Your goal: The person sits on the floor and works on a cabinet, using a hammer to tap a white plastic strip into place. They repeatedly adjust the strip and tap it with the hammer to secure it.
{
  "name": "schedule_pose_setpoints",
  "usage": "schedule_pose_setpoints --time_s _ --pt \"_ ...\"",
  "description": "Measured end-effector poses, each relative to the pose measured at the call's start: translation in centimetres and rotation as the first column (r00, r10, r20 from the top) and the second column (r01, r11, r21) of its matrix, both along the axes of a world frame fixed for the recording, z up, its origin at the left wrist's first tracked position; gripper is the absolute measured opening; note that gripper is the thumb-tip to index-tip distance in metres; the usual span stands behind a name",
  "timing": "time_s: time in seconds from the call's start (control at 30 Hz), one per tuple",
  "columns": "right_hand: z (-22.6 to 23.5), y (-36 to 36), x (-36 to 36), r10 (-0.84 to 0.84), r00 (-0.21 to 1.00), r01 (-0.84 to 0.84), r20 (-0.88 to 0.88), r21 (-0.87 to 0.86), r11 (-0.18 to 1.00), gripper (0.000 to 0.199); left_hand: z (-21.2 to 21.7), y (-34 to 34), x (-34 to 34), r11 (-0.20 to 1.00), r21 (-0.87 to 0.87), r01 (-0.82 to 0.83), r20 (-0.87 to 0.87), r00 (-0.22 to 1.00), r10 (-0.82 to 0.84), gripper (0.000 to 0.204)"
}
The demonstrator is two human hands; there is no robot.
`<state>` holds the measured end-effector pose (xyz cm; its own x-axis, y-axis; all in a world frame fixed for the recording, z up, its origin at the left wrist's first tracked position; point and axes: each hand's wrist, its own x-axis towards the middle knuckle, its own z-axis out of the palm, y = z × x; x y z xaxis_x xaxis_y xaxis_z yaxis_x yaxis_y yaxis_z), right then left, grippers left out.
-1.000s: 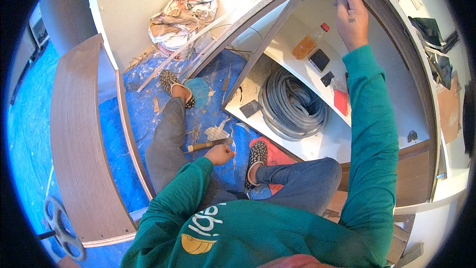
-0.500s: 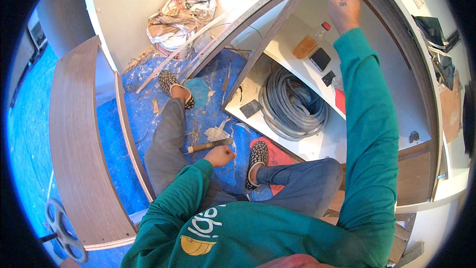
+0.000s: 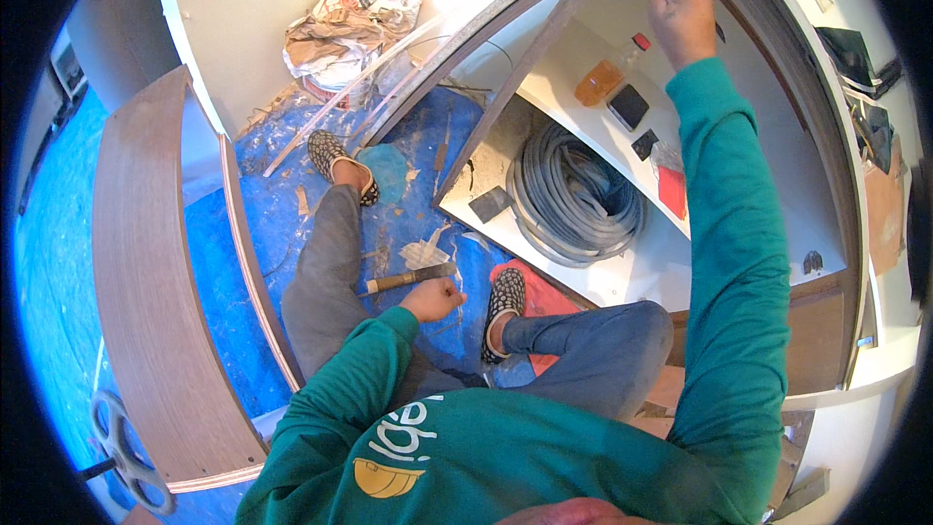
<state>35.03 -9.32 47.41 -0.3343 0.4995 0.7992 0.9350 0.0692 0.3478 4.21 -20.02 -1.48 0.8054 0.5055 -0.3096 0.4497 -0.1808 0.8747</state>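
My right hand (image 3: 682,12) is raised to the top edge of a dark wooden cabinet frame (image 3: 573,15). Its fingers press together against the wood, and a small dark tip (image 3: 720,33) shows beside the palm; what the hand holds is mostly hidden. My left hand (image 3: 434,300) is closed low between my knees, its contents hidden. Just beyond it, over the blue floor sheet (image 3: 282,262), a wooden-handled tool with a flat dark blade (image 3: 394,281) shows close to the knuckles.
Inside the cabinet are a grey coiled hose or cable (image 3: 575,196), a red-capped bottle of orange liquid (image 3: 597,87) and a dark phone-like slab (image 3: 629,107). A curved wooden panel (image 3: 146,282) stands at left. Crumpled paper bags (image 3: 352,29) lie at the back, beside long strips (image 3: 335,102).
My right hand has shifted slightly along the frame, and its fingers now reach upward; the thin dark piece that stuck up from them is no longer visible there. The left hand stays about the same.
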Motion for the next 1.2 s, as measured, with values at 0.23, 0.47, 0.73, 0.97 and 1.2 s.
schedule_pose_setpoints --time_s 0.23,0.47,0.73,0.97,1.2 --pt "-4.2 -2.8 1.0 -0.018 0.999 0.026 0.037 -0.244 0.969 0.040 -0.3 0.3 -0.2 1.000 0.011 -0.002 -0.003 1.000 0.002 0.041" --pt "-0.4 0.2 -1.0 0.015 0.941 -0.026 -0.337 -0.028 0.999 0.036 -0.4 0.3 -0.3 0.998 -0.043 -0.051 0.002 0.999 0.051 0.044" --pt "0.2 0.9 -2.4 0.048 0.910 -0.044 -0.412 0.019 0.999 0.039 0.2 0.4 -0.5 1.000 0.005 0.007 -0.009 1.000 -0.007 0.043" --pt "-3.2 0.3 -0.5 -0.027 0.997 0.027 0.073 0.007 1.000 0.033 -0.5 0.3 -0.7 0.999 -0.007 -0.046 0.006 0.999 0.046 0.043" --pt "-12.5 -3.2 -1.7 -0.131 0.962 0.209 0.239 -0.338 0.918 0.033 -0.9 0.2 -0.5 0.999 -0.004 -0.032 0.004 0.999 0.032 0.042"
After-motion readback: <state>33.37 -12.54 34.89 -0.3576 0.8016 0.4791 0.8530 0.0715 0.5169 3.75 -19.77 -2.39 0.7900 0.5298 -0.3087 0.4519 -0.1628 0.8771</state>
